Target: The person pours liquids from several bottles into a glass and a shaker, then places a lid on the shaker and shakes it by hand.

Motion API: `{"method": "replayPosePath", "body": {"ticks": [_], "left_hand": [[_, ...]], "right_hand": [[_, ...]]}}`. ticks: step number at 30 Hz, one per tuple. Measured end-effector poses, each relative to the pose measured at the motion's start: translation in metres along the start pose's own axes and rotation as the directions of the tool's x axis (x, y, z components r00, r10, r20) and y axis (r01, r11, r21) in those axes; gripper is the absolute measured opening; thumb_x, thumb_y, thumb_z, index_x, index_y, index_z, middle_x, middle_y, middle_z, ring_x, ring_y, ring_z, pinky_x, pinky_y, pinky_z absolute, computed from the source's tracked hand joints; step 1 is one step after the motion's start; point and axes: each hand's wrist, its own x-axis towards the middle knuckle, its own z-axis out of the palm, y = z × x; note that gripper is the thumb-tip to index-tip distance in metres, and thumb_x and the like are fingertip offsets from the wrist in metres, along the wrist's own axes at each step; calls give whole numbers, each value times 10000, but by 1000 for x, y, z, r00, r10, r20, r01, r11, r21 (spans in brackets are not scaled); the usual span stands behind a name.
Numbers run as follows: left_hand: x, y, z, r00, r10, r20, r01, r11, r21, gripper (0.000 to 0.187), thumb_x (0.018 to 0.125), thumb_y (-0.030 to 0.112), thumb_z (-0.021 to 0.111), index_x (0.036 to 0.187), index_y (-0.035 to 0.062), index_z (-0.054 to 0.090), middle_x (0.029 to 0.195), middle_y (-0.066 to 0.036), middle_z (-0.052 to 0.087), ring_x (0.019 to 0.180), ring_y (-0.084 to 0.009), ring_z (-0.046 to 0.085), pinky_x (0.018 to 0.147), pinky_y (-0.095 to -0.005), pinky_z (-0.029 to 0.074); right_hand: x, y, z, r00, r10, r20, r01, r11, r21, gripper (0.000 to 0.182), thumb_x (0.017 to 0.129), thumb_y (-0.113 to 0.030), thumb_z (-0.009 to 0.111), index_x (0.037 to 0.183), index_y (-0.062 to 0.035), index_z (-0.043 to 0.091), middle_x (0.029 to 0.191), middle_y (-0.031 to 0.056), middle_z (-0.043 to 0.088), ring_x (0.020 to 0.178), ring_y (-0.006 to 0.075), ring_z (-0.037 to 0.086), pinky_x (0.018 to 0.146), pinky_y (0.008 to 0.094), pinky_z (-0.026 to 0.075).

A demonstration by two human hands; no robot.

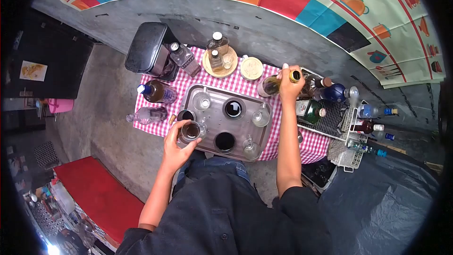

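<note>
Left hand (177, 144) has its fingers curled round a clear cup (191, 132), thumb on the other side, held over the near-left corner of the grey tray (214, 118). Gripping the sides leaves the mouth uncovered, which I'd guess is the point. Looks like something brownish in there, but can't tell how much. On the tray, three dark-looking cups sit among the glass mugs: one near the front (225, 142), one further back (233, 108), and one just behind the held cup (186, 115). The glass mugs, like the one at front right (250, 148), look empty from here. My guess is the tray's there to catch drips and save the checked cloth on the bench (314, 148). Past the tray's right side, the right hand (289, 87) is closed round the neck of a gold-topped bottle (271, 86), probably because that's the easiest bit to grab; can't make out whether it's capped. Green (314, 112) and blue (334, 92) bottles are bunched in the rack beside it, maybe to stop them toppling. Furthest back, a round wooden board (206, 61) carries white-capped bottles (218, 43), contents unclear.
</note>
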Motion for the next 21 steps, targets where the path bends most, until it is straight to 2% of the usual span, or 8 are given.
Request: {"method": "replayPosePath", "body": {"ticks": [3, 11, 13, 14, 15, 18, 20, 21], "left_hand": [[5, 1, 9, 995, 53, -84, -52, 999, 10, 516, 720, 32, 786, 1189, 1, 571, 1086, -103, 645, 1013, -189, 644, 911, -318, 495], [9, -7, 9, 997, 68, -47, -67, 998, 21, 511, 734, 64, 791, 1192, 4, 573, 1096, -109, 661, 1024, -195, 657, 926, -321, 496], [11, -15, 6, 997, 69, -29, -68, 997, 23, 514, 733, 77, 798, 1191, 10, 573, 1099, -105, 662, 1012, -204, 668, 916, -327, 506], [12, -18, 4, 995, 99, -20, -98, 994, 51, 516, 734, 84, 800, 1191, 11, 573, 1098, -103, 662, 1011, -201, 668, 909, -326, 510], [12, -20, 2, 992, 128, -11, -127, 989, 80, 517, 735, 90, 802, 1192, 12, 572, 1098, -102, 663, 1010, -197, 667, 902, -324, 514], [13, -22, -3, 997, 71, 9, -71, 997, 1, 519, 731, 96, 803, 1190, 18, 574, 1115, -108, 654, 1028, -217, 657, 912, -335, 508], [15, -29, -11, 994, 104, 41, -107, 992, 73, 511, 734, 91, 798, 1187, 21, 574, 1128, -125, 640, 1050, -241, 636, 898, -351, 511], [15, -28, -14, 996, 78, 45, -82, 994, 73, 496, 742, 39, 793, 1188, 20, 577, 1120, -85, 640, 1040, -159, 619, 914, -305, 491]], "right_hand": [[-2, 17, -7, 1000, 6, 12, -5, 998, -55, 252, 944, -30, 611, 725, -41, 485, 623, 29, 539, 582, 106, 550, 583, 255, 467], [-6, 16, -19, 996, 49, 76, -41, 994, -106, 153, 861, -25, 684, 876, -26, 531, 882, 46, 608, 871, 136, 620, 795, 282, 500], [-7, 3, -26, 982, 66, 175, -15, 960, -278, 253, 825, -62, 733, 984, -28, 540, 957, 59, 633, 948, 165, 634, 856, 301, 496], [-9, -1, -33, 959, 164, 230, -88, 947, -308, 459, 819, -133, 754, 1193, -28, 511, 1145, 129, 612, 1076, 237, 618, 939, 346, 485], [-13, -13, -36, 960, 165, 226, -89, 946, -312, 459, 819, -133, 754, 1193, -28, 511, 1145, 129, 612, 1076, 237, 618, 939, 346, 485], [-30, -30, -53, 956, 203, 211, -31, 786, -618, 721, 883, -202, 697, 1464, -36, 302, 1400, 240, 445, 1240, 329, 531, 1010, 429, 457], [-56, -35, -59, 958, 233, 168, -67, 750, -658, 754, 888, -191, 689, 1486, -48, 253, 1408, 250, 431, 1242, 345, 532, 1021, 429, 447], [-73, -36, -62, 954, 249, 167, -72, 731, -678, 760, 891, -189, 684, 1492, -48, 240, 1409, 255, 426, 1243, 347, 530, 1024, 430, 445]]}}
